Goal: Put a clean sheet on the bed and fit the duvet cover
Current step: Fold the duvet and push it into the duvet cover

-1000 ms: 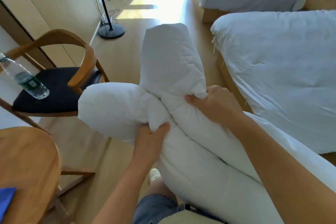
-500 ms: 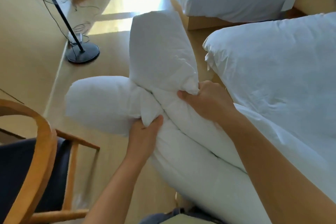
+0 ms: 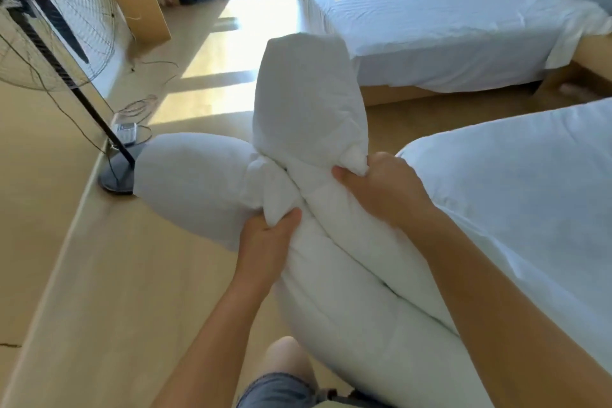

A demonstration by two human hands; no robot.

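You have the duvet (image 3: 347, 301) bunched up in front of you, off the floor (image 3: 109, 275), running back past your right arm toward the near bed (image 3: 516, 209) on the right; whether it rests on that bed, I cannot tell. Your left hand (image 3: 268, 238) grips a gathered wad of it on the near left, thumb on top, fingers curled underneath. Your right hand (image 3: 387, 189) clutches a second wad a little farther off to the right, fingers wrapped into the cloth. Beyond each grip the filling puffs out: one bulge (image 3: 192, 182) leans left, the other stands up and away from you. To me that reads as two corners caught and ready for a shake, though I cannot tell whether the cover is already over them. To do it well, hold both wads hard so nothing slips inside, spread your hands well apart to open the top edge, lift high, then snap downward over the near bed, not the floor. Mind the fan (image 3: 49, 26) standing at far left when you swing. The count: one duvet, two hands on it, two bulges, two beds, the near one and the far bed (image 3: 430, 26), and one fan.
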